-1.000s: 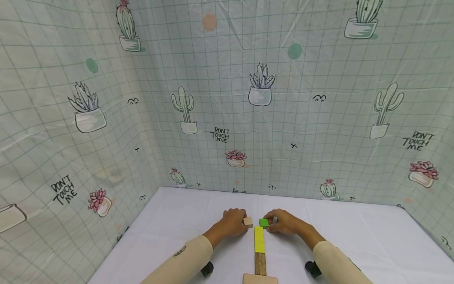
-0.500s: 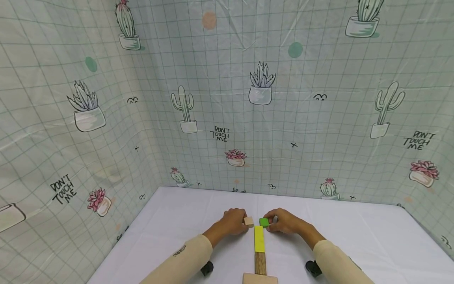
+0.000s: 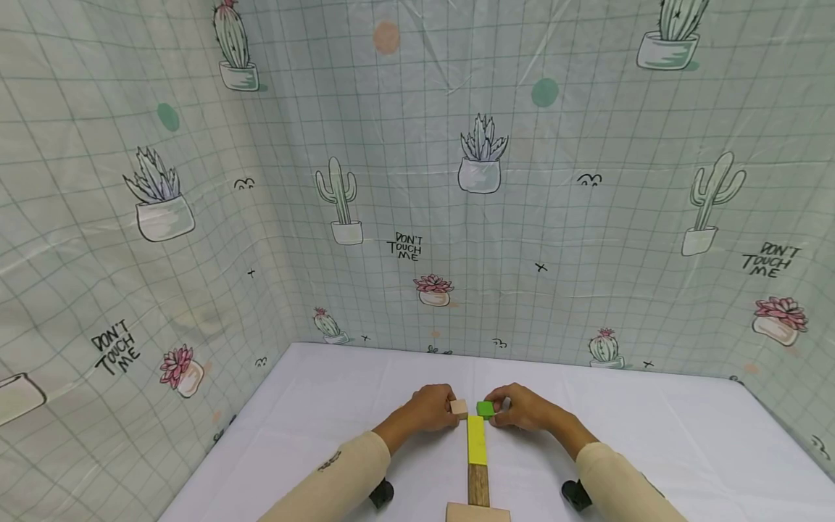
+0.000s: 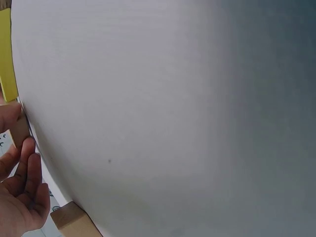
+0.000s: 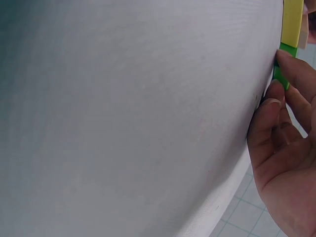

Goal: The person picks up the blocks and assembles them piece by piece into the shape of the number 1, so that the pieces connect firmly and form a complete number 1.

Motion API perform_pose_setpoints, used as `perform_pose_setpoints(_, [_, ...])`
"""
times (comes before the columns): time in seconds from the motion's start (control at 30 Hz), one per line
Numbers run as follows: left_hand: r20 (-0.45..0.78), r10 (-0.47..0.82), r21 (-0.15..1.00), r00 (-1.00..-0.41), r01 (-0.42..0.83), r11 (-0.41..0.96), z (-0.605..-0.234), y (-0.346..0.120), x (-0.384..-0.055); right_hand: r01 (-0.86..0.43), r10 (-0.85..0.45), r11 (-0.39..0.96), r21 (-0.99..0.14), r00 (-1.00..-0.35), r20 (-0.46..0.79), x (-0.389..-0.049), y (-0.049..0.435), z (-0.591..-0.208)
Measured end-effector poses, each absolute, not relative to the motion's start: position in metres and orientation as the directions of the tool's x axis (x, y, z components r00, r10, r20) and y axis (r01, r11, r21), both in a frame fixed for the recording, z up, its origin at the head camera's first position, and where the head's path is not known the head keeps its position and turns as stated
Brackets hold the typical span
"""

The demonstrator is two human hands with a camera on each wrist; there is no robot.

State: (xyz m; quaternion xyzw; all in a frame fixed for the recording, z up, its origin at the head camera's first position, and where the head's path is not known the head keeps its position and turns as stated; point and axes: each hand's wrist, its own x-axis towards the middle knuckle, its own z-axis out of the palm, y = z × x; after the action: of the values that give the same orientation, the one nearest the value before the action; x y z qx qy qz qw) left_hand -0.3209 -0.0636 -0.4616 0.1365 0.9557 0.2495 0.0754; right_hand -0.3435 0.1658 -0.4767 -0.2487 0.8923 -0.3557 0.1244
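In the head view my left hand (image 3: 432,408) pinches a small plain wooden block (image 3: 459,408) between thumb and fingers. Facing it across a narrow gap, a green block (image 3: 485,409) is pinched by my right hand (image 3: 522,407). Just nearer than both lies a yellow block (image 3: 477,440), end to end with a dark brown wooden block (image 3: 478,486). A wider plain wooden block (image 3: 478,513) touches the brown one's near end and is cut by the frame edge. The right wrist view shows thumb and fingertips on the green block (image 5: 282,76).
Another wooden block (image 4: 76,222) lies beyond my left hand in the left wrist view. A white cloth covers the table (image 3: 685,435). Black objects (image 3: 577,494) show beside both forearms. A cactus-print curtain (image 3: 417,181) rises behind and at the sides.
My left hand has shifted slightly right with the plain wooden block, narrowing the gap to the green block. My right hand and the row of blocks look unmoved.
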Motion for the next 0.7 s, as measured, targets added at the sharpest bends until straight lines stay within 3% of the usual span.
perform_pose_setpoints(0.7, [-0.107, 0.304, 0.525, -0.947, 0.206, 0.826, -0.4582, -0.0554, -0.3231, -0.339, -0.516, 0.643, -0.686, -0.855, -0.061, -0.3457, 0.1651, -0.4786])
